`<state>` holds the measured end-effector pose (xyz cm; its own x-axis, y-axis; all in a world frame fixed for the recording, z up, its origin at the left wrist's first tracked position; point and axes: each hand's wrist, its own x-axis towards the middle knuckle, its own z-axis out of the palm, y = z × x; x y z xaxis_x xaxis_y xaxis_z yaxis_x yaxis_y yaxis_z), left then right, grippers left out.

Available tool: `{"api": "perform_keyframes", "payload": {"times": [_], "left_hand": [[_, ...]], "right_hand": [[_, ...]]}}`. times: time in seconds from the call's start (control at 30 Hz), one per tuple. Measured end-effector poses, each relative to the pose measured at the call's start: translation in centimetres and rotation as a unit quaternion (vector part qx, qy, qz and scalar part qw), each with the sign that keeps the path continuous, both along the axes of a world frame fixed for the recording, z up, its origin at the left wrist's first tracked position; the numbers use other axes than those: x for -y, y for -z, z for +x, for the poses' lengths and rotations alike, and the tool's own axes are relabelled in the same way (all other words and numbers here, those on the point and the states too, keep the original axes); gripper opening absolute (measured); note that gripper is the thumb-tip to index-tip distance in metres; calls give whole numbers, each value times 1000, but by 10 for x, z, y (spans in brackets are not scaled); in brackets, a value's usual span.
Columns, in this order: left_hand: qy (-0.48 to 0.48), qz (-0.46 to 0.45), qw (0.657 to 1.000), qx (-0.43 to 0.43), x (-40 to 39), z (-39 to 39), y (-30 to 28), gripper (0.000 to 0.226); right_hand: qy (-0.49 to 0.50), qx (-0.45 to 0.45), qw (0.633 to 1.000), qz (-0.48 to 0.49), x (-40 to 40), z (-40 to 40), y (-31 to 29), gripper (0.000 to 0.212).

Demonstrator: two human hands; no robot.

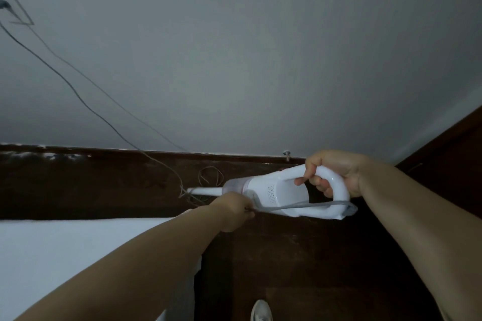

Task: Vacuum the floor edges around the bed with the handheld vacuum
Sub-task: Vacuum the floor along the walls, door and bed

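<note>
A white handheld vacuum (pixel 271 190) lies level above the dark floor, its thin nozzle (pixel 206 191) pointing left along the strip between the bed and the wall. My right hand (pixel 331 173) grips the loop handle from above. My left hand (pixel 234 210) pinches the vacuum's grey power cord (pixel 300 206), just below the clear dust cup. The bed (pixel 78 250) with its white sheet fills the lower left, and my left forearm crosses its corner.
A grey wall (pixel 234 60) with a dark skirting board (pixel 104 161) faces me. Thin wires (pixel 86 101) run down from a socket at the upper left to a tangle near the nozzle. A nail (pixel 287 153) sticks out of the skirting. A white shoe (pixel 261 310) stands on the dark floor (pixel 300 255).
</note>
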<state>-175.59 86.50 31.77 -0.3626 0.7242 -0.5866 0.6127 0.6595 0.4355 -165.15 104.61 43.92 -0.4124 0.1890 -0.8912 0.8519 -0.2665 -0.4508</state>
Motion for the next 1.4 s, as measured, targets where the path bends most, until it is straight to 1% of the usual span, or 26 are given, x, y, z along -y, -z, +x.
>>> {"api": "perform_keyframes", "payload": {"times": [0.17, 0.27, 0.33, 0.37, 0.47, 0.53, 0.57, 0.67, 0.77, 0.8, 0.83, 0.9, 0.93, 0.97, 1.0, 1.07, 1.1, 1.2, 1.23, 1.27, 1.4], "left_hand": [[-28, 32, 999, 4, 29, 12, 7, 32], [-80, 52, 995, 25, 44, 19, 10, 26], [-137, 75, 986, 61, 52, 30, 7, 25], [-150, 81, 983, 71, 55, 38, 6, 24], [-152, 88, 983, 58, 58, 69, 5, 14], [-165, 93, 980, 68, 57, 95, 5, 17], [-164, 90, 980, 60, 54, 115, 4, 22], [-159, 70, 982, 78, 44, 173, 5, 25], [-134, 46, 985, 96, 32, 232, 15, 21], [-122, 32, 987, 104, 26, 261, 20, 20], [-112, 21, 988, 105, 24, 277, 23, 19], [-93, 8, 991, 94, 24, 310, 29, 17], [-92, 6, 992, 92, 24, 324, 31, 17], [-94, 3, 991, 96, 25, 337, 29, 17], [-92, 1, 991, 94, 25, 346, 28, 18], [-71, -7, 995, 66, 27, 361, 26, 21], [-59, -13, 997, 49, 29, 368, 25, 22], [-49, -27, 998, 22, 38, 387, 23, 19], [-51, -29, 998, 16, 41, 391, 24, 17], [-52, -31, 998, 11, 46, 396, 23, 16], [-55, -20, 998, -12, 62, 404, 17, 19]], "right_hand": [[53, -32, 998, -4, 26, 4, 9, 36], [95, -38, 995, -15, 44, 11, 18, 19], [147, -55, 987, -25, 53, 22, 21, 13], [176, -66, 982, -22, 57, 30, 22, 13], [233, -91, 968, 9, 59, 61, 29, 20], [260, -98, 960, 30, 50, 88, 39, 24], [269, -95, 957, 49, 43, 109, 44, 28], [259, -78, 956, 112, 17, 166, 55, 40], [237, -35, 961, 137, -2, 224, 67, 60], [230, -16, 964, 135, -10, 254, 75, 59], [217, 5, 968, 129, -12, 269, 79, 46], [190, 31, 975, 112, -13, 306, 88, 7], [179, 43, 978, 98, -14, 323, 92, 7], [174, 57, 979, 85, -14, 340, 96, 12], [181, 54, 980, 66, -13, 353, 100, 14], [181, 67, 980, 45, -11, 371, 105, 9], [169, 77, 982, 46, -10, 378, 105, 14], [148, 60, 987, 36, -5, 397, 108, 57], [149, 52, 987, 36, -2, 401, 110, 64], [150, 43, 987, 42, 6, 405, 106, 63], [205, -24, 977, 46, 42, 421, 87, 30]]}}
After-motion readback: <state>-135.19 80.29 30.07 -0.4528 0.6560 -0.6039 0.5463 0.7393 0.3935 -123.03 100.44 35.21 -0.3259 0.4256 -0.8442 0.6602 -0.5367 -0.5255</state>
